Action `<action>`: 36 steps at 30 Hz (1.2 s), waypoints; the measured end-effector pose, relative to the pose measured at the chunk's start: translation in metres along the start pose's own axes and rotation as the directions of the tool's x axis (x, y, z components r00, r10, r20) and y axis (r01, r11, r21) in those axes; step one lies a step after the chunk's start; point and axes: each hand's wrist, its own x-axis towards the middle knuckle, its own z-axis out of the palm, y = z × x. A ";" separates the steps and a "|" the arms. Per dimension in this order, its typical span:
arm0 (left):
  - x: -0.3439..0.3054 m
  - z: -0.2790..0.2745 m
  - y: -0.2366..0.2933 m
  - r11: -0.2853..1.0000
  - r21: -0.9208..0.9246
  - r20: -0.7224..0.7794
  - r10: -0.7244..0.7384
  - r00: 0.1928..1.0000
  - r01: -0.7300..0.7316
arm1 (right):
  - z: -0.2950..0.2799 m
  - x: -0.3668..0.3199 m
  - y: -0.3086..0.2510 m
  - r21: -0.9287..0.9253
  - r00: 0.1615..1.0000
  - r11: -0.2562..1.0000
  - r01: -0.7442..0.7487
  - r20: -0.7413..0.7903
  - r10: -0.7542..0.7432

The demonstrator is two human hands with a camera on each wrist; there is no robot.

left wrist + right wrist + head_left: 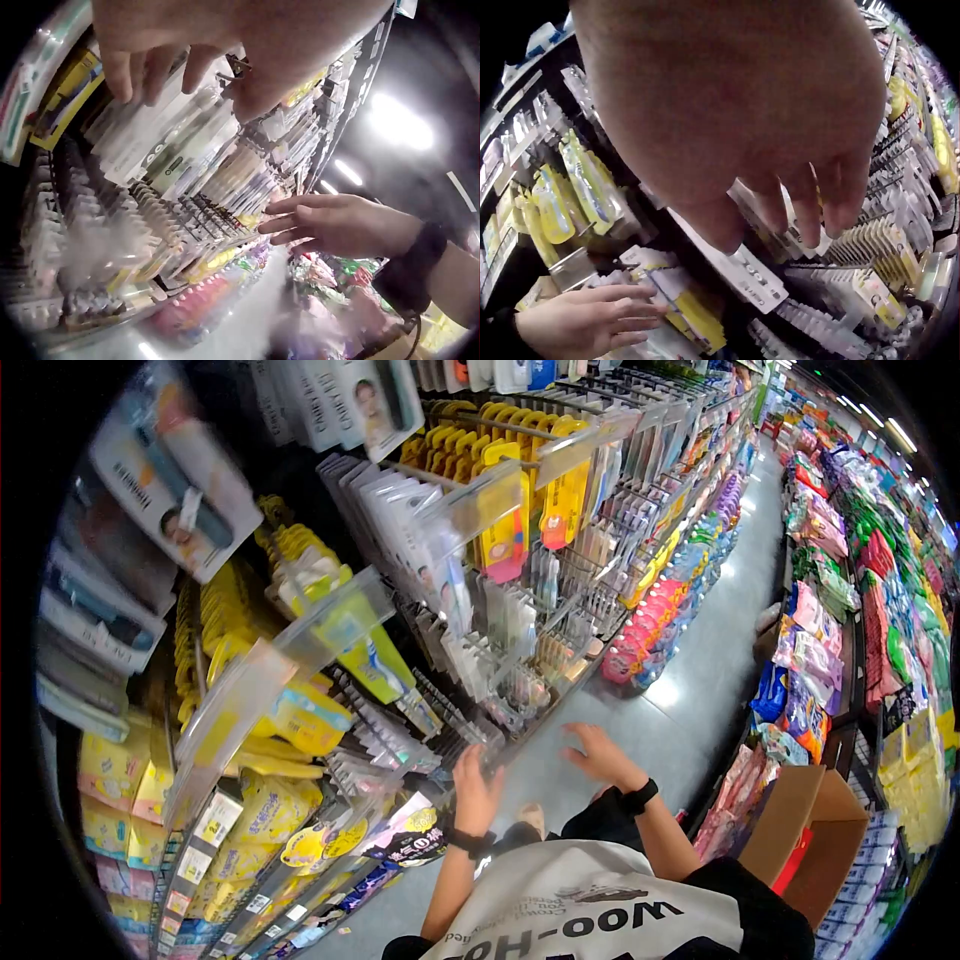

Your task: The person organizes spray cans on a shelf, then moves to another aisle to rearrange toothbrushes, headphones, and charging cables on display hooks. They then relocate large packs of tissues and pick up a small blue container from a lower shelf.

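Low in the head view, my left hand (478,792) is raised beside the rack of hanging packs, fingers relaxed and holding nothing. To its right, my right hand (604,756) is held out over the aisle floor, with nothing in its fingers. In the left wrist view, the left hand's loosely bent fingers overlap white hanging packs (161,142); the right hand (341,225) points toward the rack with fingers extended. The right wrist view shows that hand's fingers in front of a long white pack (742,274), with the left hand (589,319) lower left.
Yellow packs (505,510) and a green pack (370,650) hang from hooks with clear label holders (235,720). A grey aisle floor (690,700) runs between shelves. An open cardboard box (790,820) stands at the right, near colourful bagged goods (800,650).
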 end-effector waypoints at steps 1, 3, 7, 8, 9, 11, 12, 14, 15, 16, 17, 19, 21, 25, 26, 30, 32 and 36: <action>0.004 0.007 -0.002 1.000 0.012 0.008 -0.022 1.000 0.021 | -0.002 0.005 0.017 0.031 1.000 0.999 -0.010 0.015 0.009; 0.018 0.022 -0.004 0.999 0.035 0.020 -0.040 0.999 0.039 | -0.013 0.020 0.049 0.009 0.998 0.998 -0.055 0.022 0.055; 0.044 0.061 0.013 0.996 0.025 0.034 -0.088 0.996 0.087 | -0.046 0.051 0.100 -0.059 0.996 0.996 -0.064 0.059 0.067; 0.053 0.073 0.021 0.994 0.007 0.037 -0.106 0.994 0.106 | -0.059 0.060 0.112 -0.046 0.996 0.998 -0.046 0.068 0.049; 0.059 0.087 0.028 0.994 0.006 0.027 -0.112 0.993 0.112 | -0.072 0.067 0.118 -0.030 0.996 0.999 -0.031 0.079 0.033; 0.074 0.115 0.045 0.993 0.002 0.006 -0.121 0.993 0.121 | -0.098 0.082 0.142 -0.031 0.995 0.999 -0.017 0.102 0.020; 0.081 0.129 0.053 0.992 0.017 -0.004 -0.124 0.992 0.124 | -0.106 0.090 0.160 -0.045 0.993 0.999 -0.018 0.117 0.023; 0.097 0.154 0.070 0.988 0.034 -0.006 -0.151 0.989 0.151 | -0.127 0.104 0.187 -0.050 0.994 0.999 -0.010 0.112 0.016; 0.104 0.166 0.078 0.986 0.041 -0.002 -0.165 0.986 0.165 | -0.139 0.109 0.196 -0.040 0.996 0.999 -0.007 0.092 0.011; 0.113 0.180 0.083 0.988 0.041 -0.022 -0.146 0.989 0.147 | -0.151 0.112 0.204 -0.032 0.997 0.999 -0.007 0.073 0.009; 0.122 0.193 0.089 0.988 0.047 -0.031 -0.147 0.989 0.149 | -0.163 0.115 0.212 -0.003 0.997 1.000 0.011 0.080 -0.010; 0.140 0.213 0.101 0.985 0.065 -0.044 -0.154 0.987 0.157 | -0.181 0.118 0.226 0.064 0.995 0.997 0.040 0.094 -0.046; 0.156 0.228 0.121 0.984 0.036 -0.046 -0.174 0.984 0.176 | -0.188 0.122 0.249 0.071 0.990 0.997 0.023 0.136 -0.032; 0.180 0.245 0.147 0.976 0.011 -0.032 -0.217 0.976 0.218 | -0.192 0.140 0.284 0.153 0.982 0.988 -0.015 0.186 -0.014; 0.184 0.252 0.143 0.976 0.012 -0.047 -0.216 0.975 0.217 | -0.191 0.146 0.289 0.176 0.983 0.984 0.003 0.182 -0.035; 0.206 0.272 0.132 0.972 0.018 -0.083 -0.231 0.969 0.233 | -0.188 0.182 0.293 0.205 0.975 0.979 0.005 0.214 -0.050; 0.218 0.285 0.117 0.966 0.016 -0.061 -0.256 0.965 0.258 | -0.187 0.196 0.295 0.189 0.960 0.982 -0.018 0.278 -0.036; 0.244 0.313 0.092 0.942 0.050 0.000 -0.333 0.943 0.332 | -0.143 0.204 0.347 0.111 0.936 0.990 0.082 0.332 -0.114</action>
